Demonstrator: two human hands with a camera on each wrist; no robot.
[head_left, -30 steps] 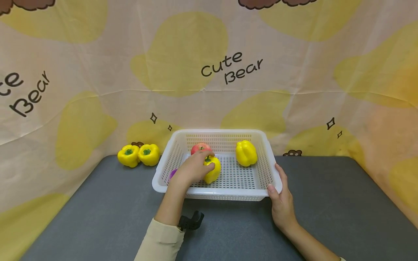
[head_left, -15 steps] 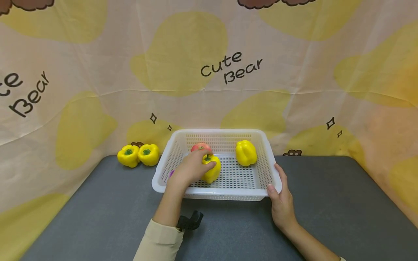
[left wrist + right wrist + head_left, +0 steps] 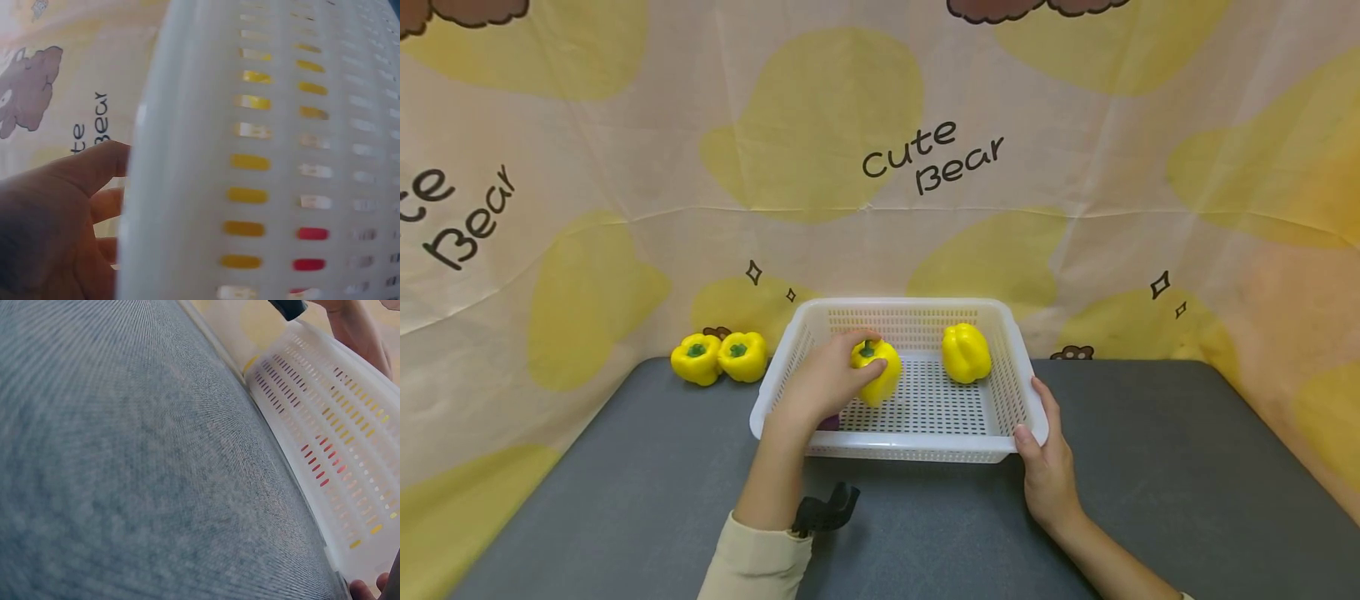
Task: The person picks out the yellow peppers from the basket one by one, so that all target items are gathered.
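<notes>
The left hand (image 3: 823, 379) grasped a yellow bell pepper (image 3: 884, 389), the right hand (image 3: 1049, 477) the white basket (image 3: 917, 443) at right; shifting the pepper seemed the step, steadiness needed next.

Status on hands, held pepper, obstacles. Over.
Left hand: gripping yellow pepper inside basket. Right hand: holding basket's near right corner. Possible obstacles inside: second pepper, mostly hidden purple thing.

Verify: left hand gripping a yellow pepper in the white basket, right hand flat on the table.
Not flat on the table: the head view shows the right hand holding the white basket at its near right corner. The left hand does grip a yellow pepper inside.
</notes>
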